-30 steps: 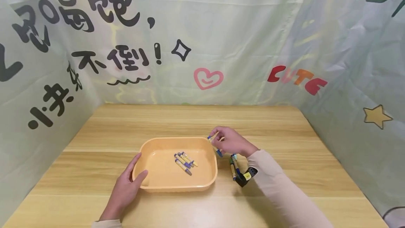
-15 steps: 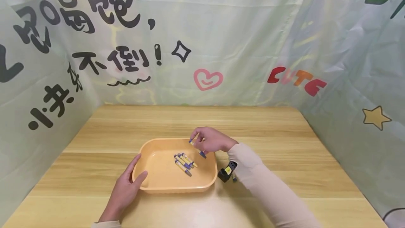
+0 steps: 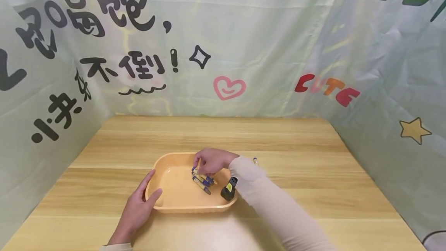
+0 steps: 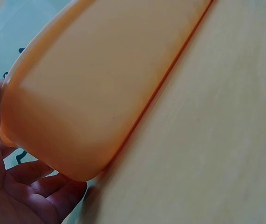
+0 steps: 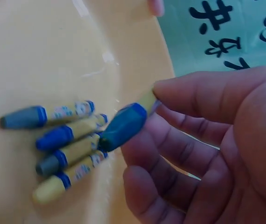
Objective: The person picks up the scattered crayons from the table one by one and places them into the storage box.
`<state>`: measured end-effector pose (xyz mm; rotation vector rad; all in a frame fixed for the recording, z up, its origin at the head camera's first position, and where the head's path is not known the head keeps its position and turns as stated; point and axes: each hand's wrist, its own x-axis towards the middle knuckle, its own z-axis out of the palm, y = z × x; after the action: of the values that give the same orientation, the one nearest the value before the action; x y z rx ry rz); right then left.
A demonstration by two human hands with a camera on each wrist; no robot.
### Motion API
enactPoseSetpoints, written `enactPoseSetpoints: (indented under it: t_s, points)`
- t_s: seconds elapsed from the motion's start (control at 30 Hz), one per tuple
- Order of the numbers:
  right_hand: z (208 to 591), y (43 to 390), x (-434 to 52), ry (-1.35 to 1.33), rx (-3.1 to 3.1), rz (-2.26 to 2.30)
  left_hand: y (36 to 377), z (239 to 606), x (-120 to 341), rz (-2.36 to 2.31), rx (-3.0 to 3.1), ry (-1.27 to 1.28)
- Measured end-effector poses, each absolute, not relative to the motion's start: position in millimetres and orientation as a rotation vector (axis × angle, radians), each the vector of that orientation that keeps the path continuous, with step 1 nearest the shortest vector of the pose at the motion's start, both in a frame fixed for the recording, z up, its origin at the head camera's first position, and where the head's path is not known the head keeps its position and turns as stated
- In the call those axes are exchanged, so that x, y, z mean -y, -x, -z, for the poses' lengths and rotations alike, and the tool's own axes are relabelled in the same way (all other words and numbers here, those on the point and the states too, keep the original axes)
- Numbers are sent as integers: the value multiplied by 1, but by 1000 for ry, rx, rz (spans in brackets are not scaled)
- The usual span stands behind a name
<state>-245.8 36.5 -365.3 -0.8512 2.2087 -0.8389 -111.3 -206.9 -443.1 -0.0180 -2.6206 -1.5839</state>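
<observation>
An orange plastic tray (image 3: 172, 191) sits on the wooden table (image 3: 313, 173). My left hand (image 3: 137, 206) grips its left rim, thumb inside and fingers cupped round the outer wall (image 4: 100, 84). My right hand (image 3: 205, 162) is low over the tray's middle. It pinches a yellow crayon with a blue tip (image 5: 122, 126) between thumb and fingers. Just below it, several blue-banded crayons (image 5: 63, 144) lie side by side on the tray floor (image 5: 39, 51). From the head view they form a small cluster (image 3: 203, 181) partly hidden by my fingers.
One more crayon (image 3: 255, 160) lies on the table right of the tray, behind my right sleeve (image 3: 265, 200). A black wrist camera (image 3: 229, 189) hangs over the tray's right rim. Printed curtains (image 3: 223, 49) close the table in at the back and sides.
My right hand carried the crayon leftward from beside the tray's right rim to over its middle, then lowered it onto the cluster. The left hand and the tray stayed put.
</observation>
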Motion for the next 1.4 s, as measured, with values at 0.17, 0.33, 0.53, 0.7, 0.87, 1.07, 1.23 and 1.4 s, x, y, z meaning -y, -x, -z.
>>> enactPoseSetpoints:
  t_s: [0.17, 0.33, 0.53, 0.7, 0.87, 1.07, 1.23, 1.4]
  points:
    - [369, 243, -20, 839, -2158, 777, 110, 443, 208, 1596, 2637, 7]
    - [374, 241, -6, 833, -2163, 676, 110, 442, 208, 1583, 2638, 3]
    - [377, 236, -2, 816, -2203, 624, 110, 443, 206, 1567, 2634, 9]
    - [378, 231, 3, 747, -2228, 650, 110, 444, 206, 1546, 2636, 14]
    - [382, 230, 10, 736, -2260, 599, 110, 445, 207, 1536, 2635, -6]
    - [383, 230, 12, 704, -2269, 593, 111, 445, 206, 1581, 2618, -9]
    - [380, 230, 9, 735, -2272, 606, 111, 445, 206, 1563, 2614, -4]
    - [373, 236, 1, 826, -2303, 598, 112, 445, 205, 1563, 2603, -10]
